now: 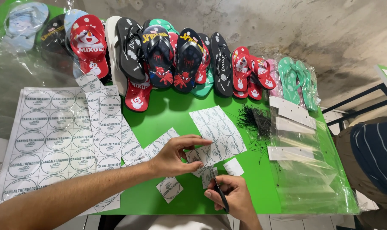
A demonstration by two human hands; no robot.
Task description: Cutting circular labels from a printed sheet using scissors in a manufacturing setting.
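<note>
Both hands work low at the green table (172, 115): left hand (174, 155) pinches a strip of round white stickers (217, 134), right hand (229, 198) grips black scissors (219, 191) cutting into it. Glossy sticker sheets (53, 136) lie left; rubber flip-flops (168, 55) line the back; clear plastic bags (304, 166) sit right.

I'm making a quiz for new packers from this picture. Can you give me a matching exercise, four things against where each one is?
Things:
1. scissors
2. big label sheet
3. flip-flops
4. clear bags

Places:
A. along the far edge of the green table
B. at the table's right end
C. in the right hand
D. at the table's left end

Pairs: 1-C, 2-D, 3-A, 4-B. The left hand holds the label strip being cut.
</note>
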